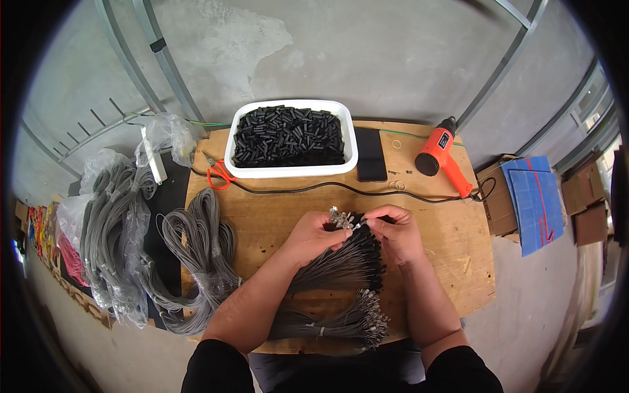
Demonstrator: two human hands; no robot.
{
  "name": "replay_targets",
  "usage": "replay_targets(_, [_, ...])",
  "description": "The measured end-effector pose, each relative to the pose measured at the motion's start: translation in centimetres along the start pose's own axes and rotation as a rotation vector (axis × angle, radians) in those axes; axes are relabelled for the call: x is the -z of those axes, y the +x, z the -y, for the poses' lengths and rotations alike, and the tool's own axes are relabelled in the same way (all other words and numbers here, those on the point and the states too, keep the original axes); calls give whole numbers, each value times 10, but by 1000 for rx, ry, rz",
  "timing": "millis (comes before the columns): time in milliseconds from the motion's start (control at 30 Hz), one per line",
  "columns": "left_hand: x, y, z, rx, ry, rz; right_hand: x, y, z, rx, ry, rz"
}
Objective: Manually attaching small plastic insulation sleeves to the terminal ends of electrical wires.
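My left hand point(313, 236) grips the upper end of a bundle of grey cables point(344, 262) with black sleeves and metal terminals, held over the wooden table point(275, 216). My right hand point(395, 230) pinches one metal terminal at the tip of that bundle point(343, 219), fingertips nearly touching my left fingers. A second tied bundle of grey cables point(341, 319) lies near the table's front edge between my forearms. A white tray point(350, 141) full of short black tube pieces stands at the back of the table.
An orange heat gun point(440, 154) lies at the back right, its black cord point(314, 188) crossing the table. A black phone point(371, 154) sits beside the tray. Red-handled scissors point(219, 174) lie at the left. Grey cable coils point(196, 255) and bagged cables point(111, 229) fill the left side.
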State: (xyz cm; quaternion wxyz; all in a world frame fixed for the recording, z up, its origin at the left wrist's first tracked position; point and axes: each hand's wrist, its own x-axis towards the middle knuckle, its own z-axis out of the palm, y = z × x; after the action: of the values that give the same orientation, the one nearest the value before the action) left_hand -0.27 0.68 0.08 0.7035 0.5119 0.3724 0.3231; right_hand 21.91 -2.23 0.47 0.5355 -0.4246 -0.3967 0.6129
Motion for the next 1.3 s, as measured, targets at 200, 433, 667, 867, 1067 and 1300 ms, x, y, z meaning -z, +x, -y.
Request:
replay_targets(200, [1,1,1,-7,-3,19,-1,0,0,21,-32,30])
replay_targets(433, [-1,0,3,27,-101,-7,-2,-1,0,5,-13,-5])
replay_targets(667, [3,-1,1,8,-59,12,-4,-2,10,-133,172,40])
replay_targets(867, [1,-1,2,17,-27,-20,-3,-1,8,-241,250,84])
replay_targets(1067, [-1,-1,3,24,27,-28,-2,1,1,-238,193,83])
replay_targets(1300, [-2,-1,-1,17,32,-36,-5,0,1,-232,182,88])
